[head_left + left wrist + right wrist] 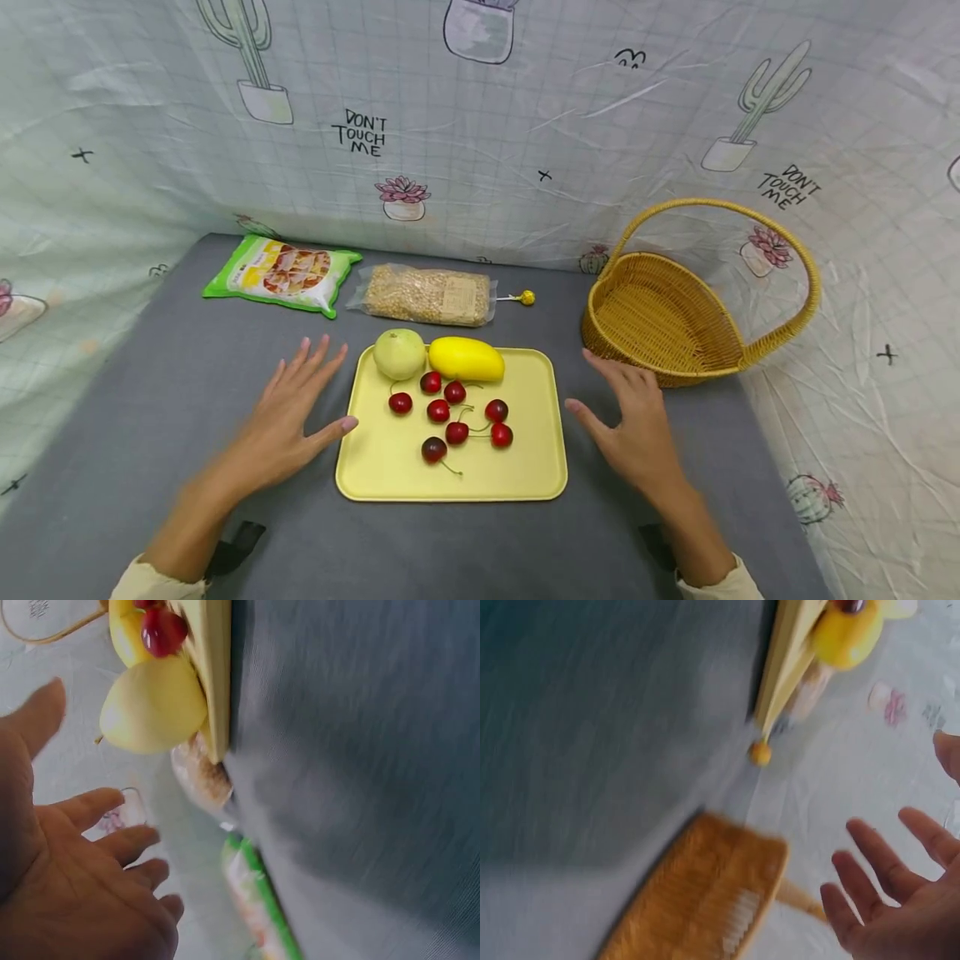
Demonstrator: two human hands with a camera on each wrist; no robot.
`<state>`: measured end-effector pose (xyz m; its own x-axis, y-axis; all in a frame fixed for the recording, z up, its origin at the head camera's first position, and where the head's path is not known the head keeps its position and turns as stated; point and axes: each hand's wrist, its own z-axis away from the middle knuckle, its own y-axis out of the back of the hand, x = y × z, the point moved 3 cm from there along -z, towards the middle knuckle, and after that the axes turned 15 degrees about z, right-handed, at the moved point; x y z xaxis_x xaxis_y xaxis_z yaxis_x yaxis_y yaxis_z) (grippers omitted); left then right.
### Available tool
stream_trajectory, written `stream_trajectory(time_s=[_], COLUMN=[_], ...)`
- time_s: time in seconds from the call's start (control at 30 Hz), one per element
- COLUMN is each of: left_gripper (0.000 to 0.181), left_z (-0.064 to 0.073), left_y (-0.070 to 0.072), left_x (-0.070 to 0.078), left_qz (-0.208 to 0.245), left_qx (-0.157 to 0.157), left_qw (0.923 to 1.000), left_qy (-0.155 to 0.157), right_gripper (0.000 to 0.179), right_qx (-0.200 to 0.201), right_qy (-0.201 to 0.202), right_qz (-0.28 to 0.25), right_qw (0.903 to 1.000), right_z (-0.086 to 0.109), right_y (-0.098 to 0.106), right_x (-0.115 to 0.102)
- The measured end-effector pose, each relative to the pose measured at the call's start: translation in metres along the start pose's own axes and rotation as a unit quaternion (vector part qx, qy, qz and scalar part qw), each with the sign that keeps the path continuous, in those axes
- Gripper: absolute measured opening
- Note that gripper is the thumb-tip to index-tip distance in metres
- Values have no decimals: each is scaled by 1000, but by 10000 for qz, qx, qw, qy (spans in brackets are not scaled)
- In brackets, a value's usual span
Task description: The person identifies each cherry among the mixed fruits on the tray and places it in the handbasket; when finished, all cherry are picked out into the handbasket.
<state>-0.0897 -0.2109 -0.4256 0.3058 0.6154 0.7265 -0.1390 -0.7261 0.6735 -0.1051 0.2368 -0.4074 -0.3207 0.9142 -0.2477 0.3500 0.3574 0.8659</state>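
A yellow tray (525,467) lies on the table with several dark red cherries (434,450), a pale green round fruit (400,354) and a yellow mango-like fruit (467,359) on it. My left hand (288,421) is held by the tray's left edge, fingers spread, holding nothing; in the left wrist view its palm (90,892) faces the pale fruit (154,706). On the other side, my right hand (633,417) hovers between the tray and a wicker basket (663,317), with its fingers apart and nothing in them. The right wrist view shows those fingers (885,862) beside the basket (705,885).
Behind the tray lie a green-and-white food packet (285,273), a clear bag of yellowish grains (427,294) and a yellow-wrapped lollipop (527,297). The basket's tall handle (810,275) arches up at the right. A printed cloth (465,125) hangs behind the grey table (450,550).
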Motion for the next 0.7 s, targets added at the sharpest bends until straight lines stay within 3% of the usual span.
stream_trajectory(time_s=[0.1,0.2,0.43,0.7], left_gripper=[88,84,83,81], left_z=[3,6,17,22], left_y=[-3,-5,-12,-21], left_x=[-3,-7,-10,-11], left_qz=[693,971,902,855], left_qx=[-126,-235,-492,-487], left_qw=[9975,9946,9916,9907], left_qy=[89,268,785,943], right_gripper=[65,59,46,35], right_qx=[-269,-665,-1569,-1971], right_qy=[79,99,281,451], right_qz=[-404,-567,-733,-750], right_qw=[9988,9961,9845,9765], right_z=[0,-1,-8,-22], right_y=[-7,-13,-31,-51], right_x=[-10,-19,-35,-50])
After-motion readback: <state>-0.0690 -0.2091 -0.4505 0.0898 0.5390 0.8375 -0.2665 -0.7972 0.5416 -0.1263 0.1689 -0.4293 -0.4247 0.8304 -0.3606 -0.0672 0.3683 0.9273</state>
